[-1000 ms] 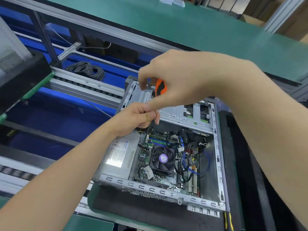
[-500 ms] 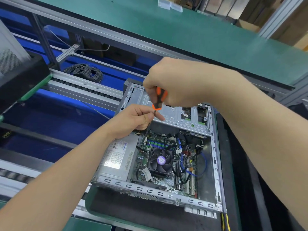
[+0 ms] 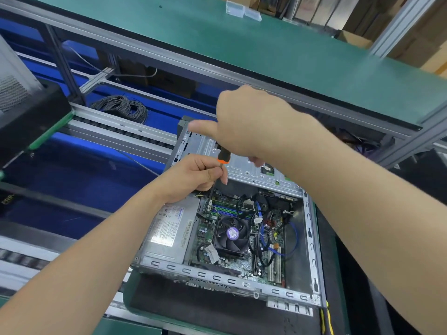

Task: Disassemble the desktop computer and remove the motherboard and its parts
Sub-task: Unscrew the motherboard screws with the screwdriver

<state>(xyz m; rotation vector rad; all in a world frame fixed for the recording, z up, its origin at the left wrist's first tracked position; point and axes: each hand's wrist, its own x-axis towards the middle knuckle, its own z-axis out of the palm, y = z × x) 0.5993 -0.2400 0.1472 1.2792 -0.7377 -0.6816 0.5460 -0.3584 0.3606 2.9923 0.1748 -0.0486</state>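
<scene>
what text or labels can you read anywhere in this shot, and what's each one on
Nothing reads clearly enough to quote.
power supply label: rows of print, too small to read.
fan sticker: purple, print blurred.
white cable tag: marks blurred.
yellow lettering at the left edge: cut off and blurred.

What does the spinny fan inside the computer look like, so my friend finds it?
Look into the open grey metal computer case. Right of the silver power supply box, in the middle of the green motherboard, sits a square black fan. Only it has curved blades around a round purple sticker.
</scene>
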